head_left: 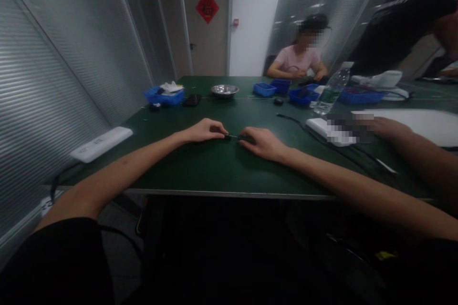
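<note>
My left hand (206,130) rests low over the green table (214,167), its thumb and fingers pinched on a small dark piece (227,137). Facing it, my right hand (262,143) is closed around the dark handle of a small tool with a thin metal shaft (233,137). The shaft points left and its end meets the small piece or lies right beside it; the exact contact is too small to tell. Most of the handle is hidden by my right fingers.
Beyond my hands stand a metal bowl (224,91), a blue basket (164,96), a dark phone (192,100) and a water bottle (332,90). A white power strip (102,144) lies left. Another person's hand (388,129) is near a white device at right, beside black cables.
</note>
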Tool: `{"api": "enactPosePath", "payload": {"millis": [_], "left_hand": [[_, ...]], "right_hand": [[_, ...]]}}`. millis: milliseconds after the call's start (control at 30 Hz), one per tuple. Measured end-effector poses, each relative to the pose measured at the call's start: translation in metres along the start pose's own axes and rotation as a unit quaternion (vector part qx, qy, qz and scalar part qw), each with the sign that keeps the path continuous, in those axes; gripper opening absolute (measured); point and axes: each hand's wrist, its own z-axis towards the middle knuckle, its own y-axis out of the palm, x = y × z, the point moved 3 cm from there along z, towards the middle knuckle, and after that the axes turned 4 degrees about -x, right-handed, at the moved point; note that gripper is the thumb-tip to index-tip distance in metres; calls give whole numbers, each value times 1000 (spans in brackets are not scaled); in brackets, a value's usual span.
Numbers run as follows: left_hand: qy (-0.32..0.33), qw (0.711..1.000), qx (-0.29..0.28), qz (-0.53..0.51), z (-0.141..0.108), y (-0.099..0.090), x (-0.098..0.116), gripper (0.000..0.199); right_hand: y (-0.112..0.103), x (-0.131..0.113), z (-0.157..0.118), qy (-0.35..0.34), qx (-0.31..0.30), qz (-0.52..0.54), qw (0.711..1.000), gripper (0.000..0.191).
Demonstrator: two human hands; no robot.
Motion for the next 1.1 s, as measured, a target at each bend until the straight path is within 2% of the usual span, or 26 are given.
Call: {"api": "enactPosePath", "payload": {"millis": [700, 1100], "left_hand": [[9, 1000, -2, -10, 1, 0, -1, 34], [9, 1000, 23, 5, 2, 1, -3, 31]], "right_hand": [[3, -6, 8, 8, -10, -25, 1000, 30], [2, -10, 11, 9, -19, -8, 1000, 30]]}}
